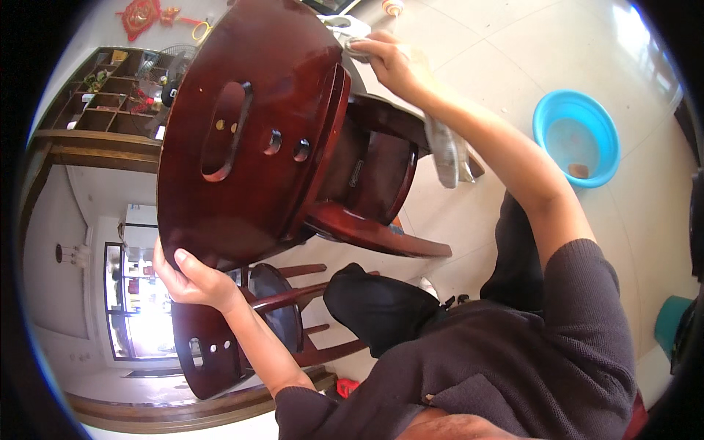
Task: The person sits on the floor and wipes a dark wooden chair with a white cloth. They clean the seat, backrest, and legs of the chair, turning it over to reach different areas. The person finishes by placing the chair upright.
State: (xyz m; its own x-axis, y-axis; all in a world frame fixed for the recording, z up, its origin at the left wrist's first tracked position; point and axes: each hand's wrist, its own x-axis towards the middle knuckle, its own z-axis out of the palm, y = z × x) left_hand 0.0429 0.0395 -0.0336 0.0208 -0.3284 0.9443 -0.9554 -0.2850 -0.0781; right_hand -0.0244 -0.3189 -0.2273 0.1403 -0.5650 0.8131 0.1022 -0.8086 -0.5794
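A glossy dark red-brown wooden chair [264, 49] fills the middle of the view, tilted before me. Its backrest has a long oval slot and two round holes. My left hand [198, 278] grips the lower left edge of this backrest, thumb on the near face and fingers partly hidden behind. At the opposite edge, my right hand [399, 66] pinches a bunched greyish cloth [357, 49] against the wood. A pale cloth [441, 154] hangs beyond my right forearm; what holds it is hidden.
On the tiled floor to the right stands a blue plastic basin [575, 99] with a small brown thing inside. Another wooden chair [209, 368] is behind my left forearm. A shelf unit [99, 118] and a fan [170, 91] are at the left. A teal container [668, 324] stands far right.
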